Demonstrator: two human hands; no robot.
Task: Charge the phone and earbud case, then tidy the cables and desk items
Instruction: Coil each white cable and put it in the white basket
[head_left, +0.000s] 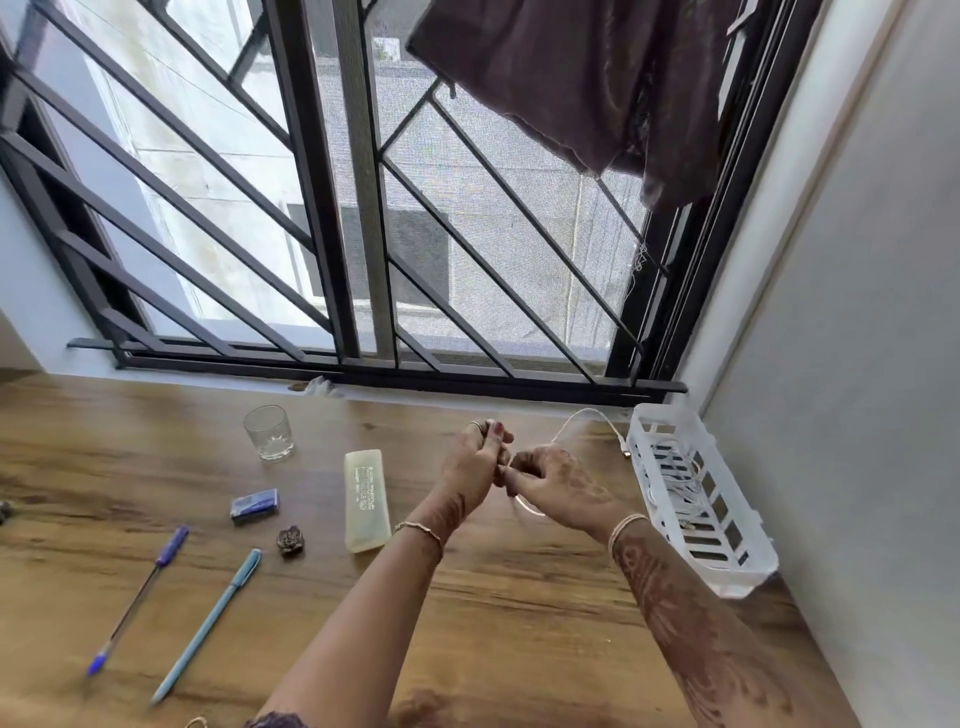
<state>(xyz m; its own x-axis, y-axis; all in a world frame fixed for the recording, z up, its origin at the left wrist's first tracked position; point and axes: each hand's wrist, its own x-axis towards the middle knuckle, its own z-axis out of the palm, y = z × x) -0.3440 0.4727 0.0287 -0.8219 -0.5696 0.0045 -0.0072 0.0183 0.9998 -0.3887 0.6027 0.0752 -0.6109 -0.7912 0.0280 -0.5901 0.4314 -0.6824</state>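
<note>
Thin white charging cable (563, 427): pinched btwn both hands above the brown wood-grain desk (519, 597), mid-desk, near the window side. Left hand (475, 460) is closed on it, fingertips bunched at top, looks like it's holding the coil/wrap point. Right hand (558, 480) is also closed on the cable, fingers curled just beside the left, hands touching or nearly so. A small loop hangs below the right hand; can't tell how many turns are wound.

Key relation: free tail leaves the grip up and to the right, arcs over, and its connector end (627, 454) drops just beside the near-left rim of the white slotted plastic basket (748, 564). So slack runs hands → basket, long axis roughly left-right, right hand nearer both tail and basket. More white cable already lies inside the basket.

Judgement: tidy phase, coiling in progress. Next prob needs right hand to feed the tail in while left holds the coil, then drop to the right.

Left of the hands, well apart: translucent pale-yellow case (366, 500), clear drinking glass (268, 432), two pens. Phone/earbud case not in view afaict.
</note>
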